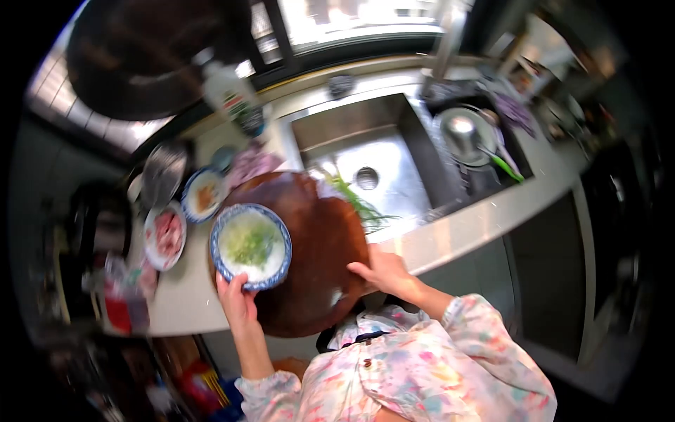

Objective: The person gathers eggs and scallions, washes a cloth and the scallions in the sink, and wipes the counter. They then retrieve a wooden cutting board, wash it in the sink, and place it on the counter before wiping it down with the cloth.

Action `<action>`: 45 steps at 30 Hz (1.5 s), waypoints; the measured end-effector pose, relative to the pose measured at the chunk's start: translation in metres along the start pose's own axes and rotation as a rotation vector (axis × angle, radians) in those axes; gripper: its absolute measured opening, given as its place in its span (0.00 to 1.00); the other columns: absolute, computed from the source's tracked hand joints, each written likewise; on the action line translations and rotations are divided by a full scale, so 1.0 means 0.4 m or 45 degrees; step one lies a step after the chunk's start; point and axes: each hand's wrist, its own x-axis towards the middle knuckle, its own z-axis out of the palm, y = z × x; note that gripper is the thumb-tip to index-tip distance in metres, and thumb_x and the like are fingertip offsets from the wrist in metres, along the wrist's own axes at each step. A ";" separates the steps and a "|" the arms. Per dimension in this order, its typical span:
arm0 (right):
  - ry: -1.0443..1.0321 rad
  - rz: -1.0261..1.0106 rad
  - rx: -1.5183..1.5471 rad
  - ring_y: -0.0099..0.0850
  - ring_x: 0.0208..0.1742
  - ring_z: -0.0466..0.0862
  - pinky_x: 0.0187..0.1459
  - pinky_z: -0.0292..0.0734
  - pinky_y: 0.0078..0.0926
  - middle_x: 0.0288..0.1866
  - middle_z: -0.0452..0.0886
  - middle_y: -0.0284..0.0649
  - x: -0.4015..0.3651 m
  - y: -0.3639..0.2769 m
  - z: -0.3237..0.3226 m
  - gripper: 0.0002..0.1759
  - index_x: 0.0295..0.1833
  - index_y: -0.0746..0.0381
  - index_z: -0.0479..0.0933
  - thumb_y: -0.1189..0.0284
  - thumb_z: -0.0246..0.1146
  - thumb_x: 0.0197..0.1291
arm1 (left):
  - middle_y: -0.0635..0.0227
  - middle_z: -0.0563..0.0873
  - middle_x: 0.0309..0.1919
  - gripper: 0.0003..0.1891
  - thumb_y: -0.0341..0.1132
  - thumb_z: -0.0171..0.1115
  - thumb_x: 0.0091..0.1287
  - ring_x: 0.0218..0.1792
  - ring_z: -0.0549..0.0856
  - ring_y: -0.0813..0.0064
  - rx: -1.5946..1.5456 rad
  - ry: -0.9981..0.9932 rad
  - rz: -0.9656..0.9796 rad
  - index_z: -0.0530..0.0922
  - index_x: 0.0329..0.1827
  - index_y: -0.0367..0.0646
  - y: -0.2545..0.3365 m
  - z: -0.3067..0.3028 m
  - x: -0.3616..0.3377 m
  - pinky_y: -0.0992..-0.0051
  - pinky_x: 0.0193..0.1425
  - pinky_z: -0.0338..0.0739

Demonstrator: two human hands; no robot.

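Note:
My left hand (239, 301) grips the near rim of a blue-and-white bowl (266, 284), thumb and fingers closed at its edge. Chopped green onion (252, 243) lies inside, over the bowl's white interior. The bowl overlaps the left part of a round, dark brown wooden cutting board (320, 264). On the board's right edge is my right hand (387, 273), its thumb over the top and its fingers partly hidden at the side. The board reaches over the counter's front edge and the sink's near left corner.
The steel sink (415, 137) holds long green stalks (355, 200). A dish rack (524, 151) with a ladle (464, 130) stands to its right. On the left are a plate of raw meat (169, 233), another patterned bowl (190, 191), a cloth (254, 163) and a bottle (228, 91).

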 end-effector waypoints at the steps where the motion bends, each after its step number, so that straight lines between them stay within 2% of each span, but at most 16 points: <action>1: -0.048 -0.026 -0.038 0.55 0.40 0.79 0.44 0.73 0.47 0.36 0.79 0.60 0.011 0.007 -0.008 0.32 0.46 0.72 0.69 0.47 0.52 0.61 | 0.59 0.77 0.48 0.28 0.19 0.49 0.49 0.44 0.82 0.65 0.043 -0.085 -0.038 0.66 0.59 0.40 -0.015 0.032 -0.008 0.70 0.38 0.85; 4: 0.327 -0.292 0.514 0.47 0.36 0.82 0.39 0.76 0.41 0.38 0.81 0.53 0.022 0.065 -0.042 0.29 0.58 0.62 0.69 0.50 0.50 0.64 | 0.63 0.79 0.41 0.26 0.19 0.49 0.49 0.35 0.83 0.72 0.097 -0.245 -0.181 0.69 0.55 0.40 -0.085 0.142 -0.035 0.76 0.29 0.84; 7: 0.196 -0.330 1.186 0.23 0.33 0.79 0.29 0.77 0.22 0.41 0.80 0.45 -0.032 0.076 -0.150 0.32 0.68 0.60 0.59 0.54 0.53 0.65 | 0.65 0.80 0.39 0.23 0.18 0.49 0.49 0.32 0.83 0.75 0.127 -0.493 -0.275 0.70 0.51 0.40 -0.161 0.282 -0.071 0.78 0.27 0.83; 8: 0.250 -0.235 1.212 0.26 0.34 0.80 0.33 0.78 0.24 0.41 0.80 0.46 -0.053 0.080 -0.181 0.29 0.66 0.62 0.61 0.62 0.57 0.63 | 0.65 0.80 0.39 0.22 0.18 0.49 0.49 0.32 0.83 0.75 0.135 -0.580 -0.285 0.71 0.50 0.40 -0.190 0.325 -0.082 0.79 0.28 0.83; 10: 0.818 -0.423 0.972 0.27 0.34 0.80 0.38 0.78 0.25 0.40 0.79 0.46 -0.001 0.219 -0.145 0.27 0.64 0.64 0.62 0.69 0.57 0.60 | 0.64 0.80 0.41 0.22 0.20 0.51 0.51 0.36 0.83 0.74 0.123 -0.727 -0.334 0.70 0.53 0.40 -0.251 0.427 -0.108 0.77 0.33 0.83; 12: 0.710 -0.035 1.080 0.25 0.39 0.78 0.43 0.76 0.24 0.42 0.79 0.42 -0.061 0.294 -0.247 0.23 0.58 0.69 0.65 0.75 0.55 0.56 | 0.64 0.80 0.44 0.25 0.26 0.56 0.57 0.40 0.83 0.72 0.124 -0.859 -0.479 0.65 0.60 0.41 -0.267 0.551 -0.165 0.73 0.37 0.83; 13: 0.880 -0.264 1.363 0.23 0.40 0.77 0.42 0.76 0.22 0.42 0.78 0.39 -0.025 0.400 -0.233 0.21 0.56 0.68 0.67 0.78 0.54 0.55 | 0.63 0.79 0.45 0.26 0.29 0.56 0.60 0.41 0.83 0.70 0.179 -0.912 -0.516 0.62 0.62 0.41 -0.295 0.608 -0.179 0.70 0.38 0.83; 15: 0.981 -0.183 1.499 0.21 0.38 0.77 0.41 0.75 0.20 0.40 0.77 0.36 -0.047 0.485 -0.310 0.18 0.52 0.68 0.70 0.82 0.51 0.53 | 0.62 0.78 0.47 0.29 0.33 0.56 0.64 0.43 0.82 0.69 0.283 -1.051 -0.596 0.57 0.66 0.41 -0.361 0.713 -0.197 0.67 0.40 0.83; 20: 1.349 0.017 1.399 0.24 0.42 0.77 0.44 0.73 0.23 0.43 0.77 0.38 -0.070 0.729 -0.465 0.18 0.51 0.67 0.70 0.82 0.52 0.52 | 0.60 0.77 0.48 0.33 0.36 0.59 0.64 0.40 0.83 0.68 0.315 -1.159 -0.747 0.54 0.68 0.42 -0.530 0.961 -0.224 0.67 0.40 0.82; 26: 1.791 0.427 1.350 0.30 0.44 0.77 0.46 0.74 0.27 0.46 0.76 0.42 -0.073 1.059 -0.639 0.20 0.53 0.66 0.69 0.76 0.59 0.54 | 0.60 0.77 0.47 0.28 0.39 0.61 0.62 0.37 0.83 0.70 0.496 -1.127 -0.724 0.63 0.64 0.42 -0.640 1.093 -0.234 0.72 0.38 0.82; 29: 1.701 0.271 1.609 0.35 0.41 0.80 0.35 0.80 0.32 0.46 0.78 0.44 -0.018 1.248 -0.711 0.20 0.55 0.67 0.71 0.75 0.59 0.55 | 0.65 0.77 0.41 0.25 0.36 0.60 0.62 0.34 0.82 0.75 0.444 -0.968 -0.700 0.65 0.62 0.41 -0.676 1.091 -0.200 0.76 0.35 0.81; 33: 1.818 0.582 1.640 0.42 0.32 0.81 0.26 0.85 0.32 0.44 0.76 0.52 0.066 1.467 -0.756 0.20 0.55 0.69 0.68 0.78 0.55 0.55 | 0.66 0.77 0.38 0.24 0.33 0.60 0.62 0.32 0.80 0.77 0.279 -0.714 -0.544 0.66 0.60 0.38 -0.645 1.005 -0.096 0.78 0.33 0.80; 38: 1.877 0.654 1.652 0.43 0.32 0.81 0.26 0.86 0.33 0.45 0.74 0.54 0.082 1.434 -0.760 0.22 0.54 0.74 0.64 0.77 0.59 0.55 | 0.62 0.79 0.39 0.19 0.28 0.56 0.63 0.32 0.81 0.76 0.236 -0.291 -0.047 0.68 0.57 0.35 -0.473 0.765 0.066 0.76 0.33 0.81; 41: 1.742 0.494 1.861 0.42 0.34 0.81 0.28 0.85 0.32 0.44 0.74 0.54 0.085 1.484 -0.753 0.21 0.53 0.74 0.65 0.73 0.59 0.58 | 0.65 0.77 0.34 0.13 0.23 0.54 0.62 0.27 0.81 0.77 0.088 0.165 0.273 0.70 0.51 0.37 -0.350 0.573 0.177 0.79 0.29 0.81; 43: 1.745 0.515 1.848 0.42 0.35 0.81 0.31 0.85 0.32 0.44 0.74 0.53 0.065 1.447 -0.741 0.20 0.52 0.73 0.66 0.70 0.58 0.60 | 0.67 0.77 0.32 0.14 0.20 0.53 0.59 0.26 0.80 0.77 0.034 0.391 0.434 0.70 0.48 0.37 -0.266 0.412 0.253 0.78 0.28 0.80; 45: 1.873 0.634 1.636 0.38 0.37 0.81 0.32 0.81 0.29 0.45 0.75 0.50 0.015 1.269 -0.713 0.19 0.53 0.69 0.68 0.68 0.57 0.61 | 0.64 0.78 0.33 0.17 0.21 0.54 0.56 0.27 0.80 0.75 0.136 0.778 0.575 0.70 0.50 0.35 -0.187 0.266 0.321 0.79 0.28 0.78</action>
